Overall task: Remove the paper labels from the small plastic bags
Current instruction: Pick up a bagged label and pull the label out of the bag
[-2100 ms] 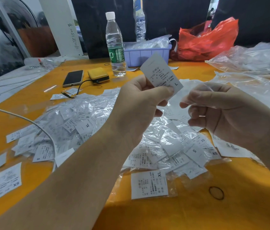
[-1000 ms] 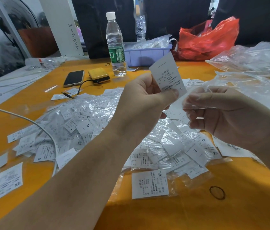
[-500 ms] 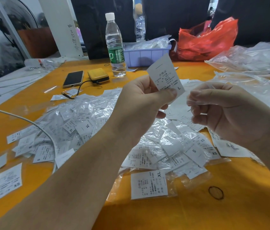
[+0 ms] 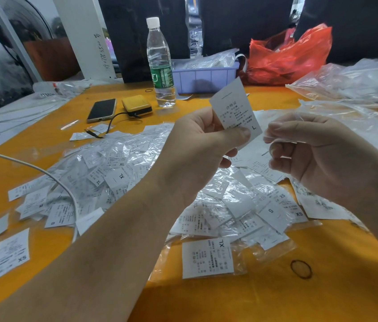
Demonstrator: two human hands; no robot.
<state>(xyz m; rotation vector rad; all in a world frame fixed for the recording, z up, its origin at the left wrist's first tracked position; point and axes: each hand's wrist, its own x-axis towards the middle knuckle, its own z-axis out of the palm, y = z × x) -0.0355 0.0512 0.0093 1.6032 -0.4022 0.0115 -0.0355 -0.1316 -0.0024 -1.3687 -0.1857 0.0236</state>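
Orange table (image 4: pixel 276 298), carrying everything listed and extending on all sides below the two raised hands. Heap of small plastic bags (image 4: pixel 218 205), each with a white size label inside, spread directly under and behind both hands; markings XL, S, XS and M are legible. Large clear plastic sheeting (image 4: pixel 357 84), beyond and to the right of the right hand. Red plastic bag (image 4: pixel 287 56), far side of the table, past the held label. Lavender tray (image 4: pixel 204 76), beside the red bag, holding clear bags. Water bottle (image 4: pixel 161 63), upright, beyond the left hand and just left of the tray. Left hand (image 4: pixel 197 154), raised above the heap, thumb and fingers closed on the lower edge of the paper label (image 4: pixel 234 108), which stands up tilted, marked L. Right hand (image 4: pixel 318 152), just right of the label, fingers curled and pinched on a thin clear bag (image 4: pixel 283 141); label and bag lie close together, whether touching cannot be told. Phone (image 4: pixel 101 109) and yellow device (image 4: pixel 137 105), beyond and left of the left hand. White cable (image 4: pixel 44 170), left of the left forearm. Black rubber band (image 4: pixel 301 269), nearer the viewer, below the right hand.
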